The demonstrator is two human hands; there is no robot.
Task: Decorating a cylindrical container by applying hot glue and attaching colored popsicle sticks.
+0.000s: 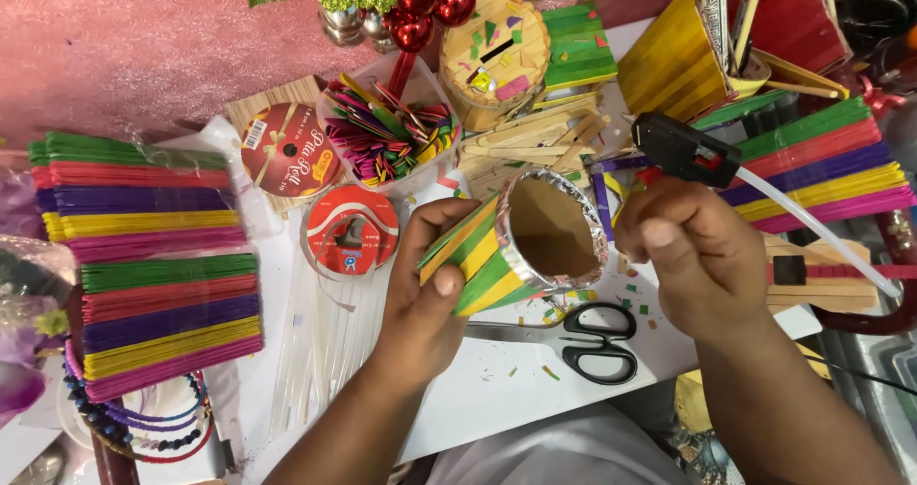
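My left hand [428, 284] grips a foil-wrapped cardboard cup [549, 227] lying on its side, open mouth toward me. Green, yellow and orange craft sticks [468, 251] are stuck on its left side, under my fingers and thumb. My right hand [693, 256] is closed around a black glue gun [680, 148] with a clear glue stick [821, 232] trailing out to the right; its nozzle sits just right of the cup's rim. Black-handled scissors [587, 342] lie on the white table [497, 390] below the cup.
Stacks of coloured craft sticks lie at left [143, 203] and right [821, 165]. A bowl of short coloured sticks [387, 132], two tape rolls [351, 232], plain wooden sticks [535, 141], a stick-covered round box [497, 55] and clear glue sticks [320, 342] crowd the table. Beads [143, 428] at lower left.
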